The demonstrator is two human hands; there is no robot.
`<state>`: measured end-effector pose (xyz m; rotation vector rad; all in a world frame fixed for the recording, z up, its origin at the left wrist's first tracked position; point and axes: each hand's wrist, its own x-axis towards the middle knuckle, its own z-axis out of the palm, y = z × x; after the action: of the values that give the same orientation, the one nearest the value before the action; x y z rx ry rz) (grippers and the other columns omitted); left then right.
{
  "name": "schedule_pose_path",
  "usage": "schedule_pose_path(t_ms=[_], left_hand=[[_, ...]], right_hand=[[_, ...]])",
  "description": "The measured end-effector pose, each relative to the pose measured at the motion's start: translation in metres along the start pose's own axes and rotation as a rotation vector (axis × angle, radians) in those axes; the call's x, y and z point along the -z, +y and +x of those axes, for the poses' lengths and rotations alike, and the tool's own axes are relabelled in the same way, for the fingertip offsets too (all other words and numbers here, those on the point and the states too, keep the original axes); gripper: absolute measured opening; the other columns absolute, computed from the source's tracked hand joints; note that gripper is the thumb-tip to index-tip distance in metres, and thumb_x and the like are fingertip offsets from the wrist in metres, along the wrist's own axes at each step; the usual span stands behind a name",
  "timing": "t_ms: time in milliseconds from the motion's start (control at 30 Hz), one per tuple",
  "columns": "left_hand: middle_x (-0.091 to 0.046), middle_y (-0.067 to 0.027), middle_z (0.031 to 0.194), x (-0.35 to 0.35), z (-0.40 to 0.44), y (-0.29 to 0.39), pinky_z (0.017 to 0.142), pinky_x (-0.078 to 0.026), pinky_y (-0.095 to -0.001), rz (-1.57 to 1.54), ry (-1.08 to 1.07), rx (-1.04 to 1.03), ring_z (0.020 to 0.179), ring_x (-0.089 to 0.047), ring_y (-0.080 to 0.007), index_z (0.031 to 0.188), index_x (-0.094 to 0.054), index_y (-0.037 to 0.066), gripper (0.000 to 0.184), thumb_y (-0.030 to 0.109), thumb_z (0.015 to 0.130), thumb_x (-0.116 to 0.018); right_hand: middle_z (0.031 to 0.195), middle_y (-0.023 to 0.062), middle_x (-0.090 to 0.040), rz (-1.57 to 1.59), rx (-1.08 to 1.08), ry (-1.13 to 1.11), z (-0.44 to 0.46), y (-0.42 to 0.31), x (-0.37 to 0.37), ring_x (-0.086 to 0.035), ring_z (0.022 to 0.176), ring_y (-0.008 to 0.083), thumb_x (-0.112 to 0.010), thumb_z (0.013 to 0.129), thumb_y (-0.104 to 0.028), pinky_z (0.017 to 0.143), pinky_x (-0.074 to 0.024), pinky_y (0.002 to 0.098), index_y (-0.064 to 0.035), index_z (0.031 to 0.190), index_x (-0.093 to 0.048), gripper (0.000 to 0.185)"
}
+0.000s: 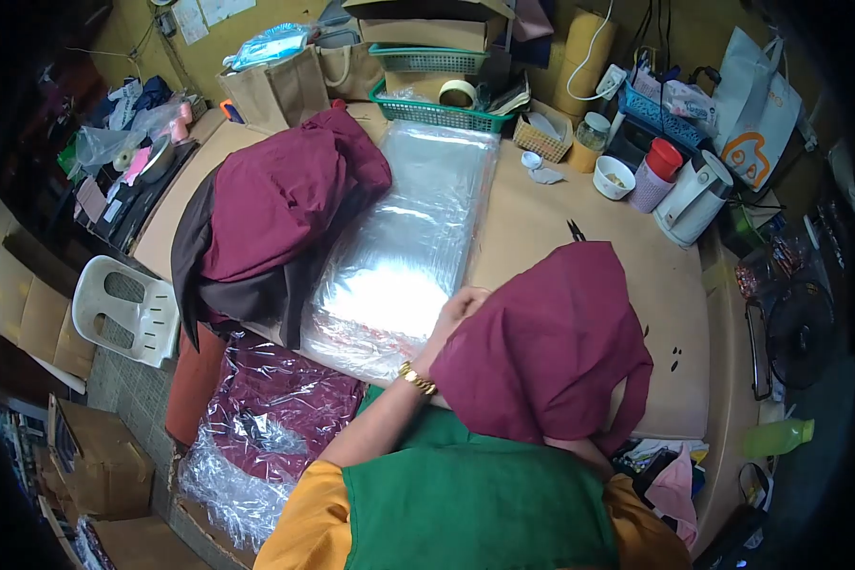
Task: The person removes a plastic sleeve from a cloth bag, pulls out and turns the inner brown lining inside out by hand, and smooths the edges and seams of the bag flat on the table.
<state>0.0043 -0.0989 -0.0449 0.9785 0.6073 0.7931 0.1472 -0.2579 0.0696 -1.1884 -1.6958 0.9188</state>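
Left hand: the person's left hand (465,302), with a gold-coloured metal band (417,378) on its wrist, is at the left edge of the maroon cloth piece; the fingers are bent and partly covered, so I cannot tell whether they are clamped on the fabric or apart from it.
Right hand: hidden by the fabric; only part of the right forearm (581,452) shows at its lower edge, and I cannot tell the hand's state.
Maroon cloth: the large maroon cloth piece (551,342) is raised and draped in front of the person, over the near part of the brown-topped table (532,223), with a narrow maroon strip (634,404) curving down at its right.
Clear plastic: a flat stack of shiny transparent plastic sheets (418,209) lies left of the cloth.
Maroon-and-black pile: a rumpled heap of maroon and black fabric (275,199) rests left of the stack, partly overlapping it.
Black tool: a slim black pointed tool (576,231) shows just beyond the cloth's far edge.
Far right: a white bowl (614,179) and a white electric kettle (693,201) stand near each other.
Beside the table: a white plastic stool (152,328) stands at left.
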Motion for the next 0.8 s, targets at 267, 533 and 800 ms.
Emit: schedule_pose_path(t_ms=[267, 533, 800], left_hand=[[-0.062, -0.0089, 0.111, 0.019, -0.056, 0.075, 0.092, -0.044, -0.0287, 0.332, -0.046, -0.604, 0.105, -0.055, -0.0148, 0.126, -0.064, 0.001, 0.038, 0.022, 0.095, -0.065], [-0.067, -0.0048, 0.092, 0.007, -0.063, 0.085, 0.081, -0.047, -0.028, 0.363, -0.014, -0.646, 0.088, -0.059, -0.0153, 0.106, -0.075, 0.003, 0.023, 0.012, 0.085, -0.075], [-0.057, -0.0075, 0.08, 0.004, -0.046, 0.079, 0.073, -0.045, -0.0296, 0.658, 0.252, -0.714, 0.077, -0.055, -0.0177, 0.082, -0.059, 0.0, 0.013, 0.006, 0.092, -0.064]], right_hand=[[0.133, 0.019, -0.058, -0.172, 0.017, 0.243, 0.025, 0.029, -0.017, -0.056, 0.122, 0.0328, -0.064, 0.091, -0.033, 0.105, -0.041, 0.0423, -0.0032, 0.129, -0.059, 0.048], [0.133, 0.0187, -0.058, -0.227, 0.029, 0.31, 0.029, 0.032, -0.019, -0.056, 0.122, 0.0324, -0.065, 0.091, -0.033, 0.105, -0.0411, 0.0419, -0.0031, 0.129, -0.058, 0.049], [0.133, 0.0184, -0.058, -0.294, 0.048, 0.345, 0.031, 0.035, -0.022, -0.056, 0.122, 0.032, -0.066, 0.092, -0.034, 0.105, -0.0412, 0.0415, -0.0031, 0.129, -0.058, 0.049]])
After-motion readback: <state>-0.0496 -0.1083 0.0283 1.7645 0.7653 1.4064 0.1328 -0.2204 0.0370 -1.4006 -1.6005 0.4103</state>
